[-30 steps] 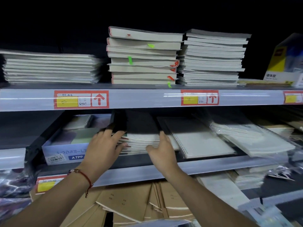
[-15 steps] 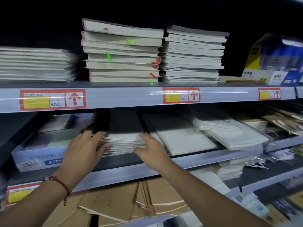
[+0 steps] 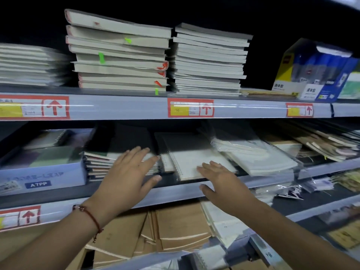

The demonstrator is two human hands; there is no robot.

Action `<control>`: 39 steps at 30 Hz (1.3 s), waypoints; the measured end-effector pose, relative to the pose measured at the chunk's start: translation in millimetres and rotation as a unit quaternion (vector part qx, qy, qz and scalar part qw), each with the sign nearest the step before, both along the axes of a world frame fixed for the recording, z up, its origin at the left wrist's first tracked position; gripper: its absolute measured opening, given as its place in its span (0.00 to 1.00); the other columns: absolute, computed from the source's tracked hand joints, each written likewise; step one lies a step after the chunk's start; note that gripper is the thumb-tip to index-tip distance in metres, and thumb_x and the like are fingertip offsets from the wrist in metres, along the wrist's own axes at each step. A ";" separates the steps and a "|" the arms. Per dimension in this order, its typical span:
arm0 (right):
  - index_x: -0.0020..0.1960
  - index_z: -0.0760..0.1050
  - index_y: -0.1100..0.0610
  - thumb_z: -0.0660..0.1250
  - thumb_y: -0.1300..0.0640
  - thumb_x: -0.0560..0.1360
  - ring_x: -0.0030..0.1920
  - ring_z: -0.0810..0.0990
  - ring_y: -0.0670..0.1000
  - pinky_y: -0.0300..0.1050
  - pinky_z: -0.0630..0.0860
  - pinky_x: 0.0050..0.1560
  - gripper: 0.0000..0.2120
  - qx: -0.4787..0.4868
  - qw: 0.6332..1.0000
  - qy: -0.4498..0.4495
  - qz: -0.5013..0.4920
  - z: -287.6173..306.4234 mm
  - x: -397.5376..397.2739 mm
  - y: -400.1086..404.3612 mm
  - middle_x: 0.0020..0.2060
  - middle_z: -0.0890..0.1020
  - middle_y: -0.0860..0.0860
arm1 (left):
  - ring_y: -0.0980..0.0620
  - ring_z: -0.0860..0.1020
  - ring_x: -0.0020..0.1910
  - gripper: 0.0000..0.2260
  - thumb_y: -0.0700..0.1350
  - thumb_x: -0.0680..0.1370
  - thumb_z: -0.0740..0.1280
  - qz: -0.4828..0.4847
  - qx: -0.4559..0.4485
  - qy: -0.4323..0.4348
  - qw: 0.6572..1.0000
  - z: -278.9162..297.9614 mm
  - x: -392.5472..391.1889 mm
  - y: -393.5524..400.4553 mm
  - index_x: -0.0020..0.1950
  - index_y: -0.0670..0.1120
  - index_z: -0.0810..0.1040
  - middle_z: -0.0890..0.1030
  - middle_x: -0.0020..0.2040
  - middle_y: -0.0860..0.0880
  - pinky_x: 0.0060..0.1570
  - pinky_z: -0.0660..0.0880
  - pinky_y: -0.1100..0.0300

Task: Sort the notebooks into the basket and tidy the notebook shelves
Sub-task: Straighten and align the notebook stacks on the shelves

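Note:
On the middle shelf (image 3: 58, 193) lies a stack of dark-covered notebooks (image 3: 101, 162). My left hand (image 3: 129, 172) is spread flat in front of that stack's right end, fingers straight. Beside it lies a white spiral notebook (image 3: 191, 158) in plastic wrap. My right hand (image 3: 218, 178) reaches over its front corner with fingers extended, fingertips at its cover. Neither hand holds anything. No basket is in view.
The top shelf carries three notebook stacks (image 3: 120, 53) (image 3: 209, 59) (image 3: 25, 65) and a yellow-blue box (image 3: 311, 71). A pale box labelled A7PP (image 3: 41, 172) sits left of my hands. Wrapped notebooks (image 3: 257, 154) lie right; brown ones (image 3: 175, 228) fill the lower shelf.
Both hands have left the dark stack's sides and shifted right. The right hand now reaches the white spiral notebook. The view has swung right.

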State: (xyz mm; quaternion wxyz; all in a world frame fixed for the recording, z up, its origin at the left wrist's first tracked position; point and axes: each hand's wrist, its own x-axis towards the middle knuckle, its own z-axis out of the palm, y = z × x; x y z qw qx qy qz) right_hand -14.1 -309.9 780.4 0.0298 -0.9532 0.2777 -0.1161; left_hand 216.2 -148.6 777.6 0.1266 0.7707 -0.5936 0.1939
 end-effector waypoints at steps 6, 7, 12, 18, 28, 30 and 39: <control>0.79 0.57 0.43 0.54 0.49 0.84 0.79 0.52 0.46 0.41 0.52 0.75 0.24 0.026 1.000 -0.010 -0.014 -7.4 -23.7 -37.3 0.78 0.59 0.42 | 0.45 0.62 0.77 0.36 0.73 0.75 0.46 -0.052 0.048 0.034 0.997 -5.5 -57.4 -61.5 0.77 0.58 0.64 0.65 0.78 0.48 0.75 0.58 0.49; 0.78 0.58 0.43 0.53 0.49 0.84 0.79 0.52 0.47 0.41 0.51 0.76 0.23 0.026 0.999 -0.017 -0.008 -8.8 -23.2 -41.9 0.78 0.59 0.42 | 0.44 0.61 0.77 0.36 0.73 0.74 0.46 -0.048 0.066 0.034 0.996 -8.7 -60.8 -70.5 0.78 0.58 0.63 0.64 0.78 0.48 0.75 0.58 0.48; 0.77 0.61 0.44 0.52 0.56 0.85 0.79 0.52 0.49 0.39 0.45 0.75 0.22 0.030 0.998 -0.038 0.027 -15.4 -17.0 -59.7 0.78 0.61 0.43 | 0.45 0.77 0.63 0.35 0.73 0.77 0.44 -0.020 0.052 0.022 0.998 -19.5 -59.0 -87.2 0.68 0.55 0.78 0.80 0.63 0.48 0.61 0.75 0.48; 0.76 0.65 0.44 0.56 0.52 0.84 0.79 0.52 0.46 0.37 0.50 0.74 0.20 0.105 0.987 -0.112 0.048 -21.8 -7.5 -73.3 0.78 0.60 0.44 | 0.47 0.78 0.61 0.33 0.72 0.77 0.46 0.034 0.059 0.027 0.997 -15.8 -57.4 -81.7 0.66 0.55 0.79 0.80 0.61 0.49 0.56 0.78 0.51; 0.76 0.65 0.45 0.67 0.45 0.78 0.75 0.61 0.46 0.44 0.62 0.72 0.28 0.175 0.965 -0.193 -0.027 -26.0 2.7 -83.1 0.76 0.62 0.45 | 0.49 0.62 0.76 0.25 0.63 0.81 0.58 0.034 0.019 0.061 0.997 -20.2 -41.2 -87.8 0.77 0.57 0.67 0.67 0.77 0.51 0.74 0.59 0.55; 0.75 0.66 0.46 0.67 0.46 0.78 0.73 0.64 0.46 0.43 0.64 0.69 0.27 0.173 0.965 -0.195 -0.031 -27.8 6.9 -83.8 0.74 0.64 0.44 | 0.46 0.74 0.65 0.22 0.62 0.77 0.62 0.048 0.021 0.016 0.998 -17.3 -37.3 -91.3 0.68 0.56 0.78 0.79 0.67 0.50 0.61 0.67 0.54; 0.73 0.70 0.53 0.67 0.56 0.80 0.67 0.72 0.51 0.37 0.65 0.65 0.23 0.167 0.961 -0.215 -0.054 -25.2 35.2 -90.5 0.69 0.73 0.51 | 0.45 0.78 0.45 0.17 0.58 0.71 0.76 0.078 -0.002 -0.053 0.996 -15.0 -23.2 -104.2 0.58 0.56 0.85 0.85 0.50 0.53 0.42 0.63 0.55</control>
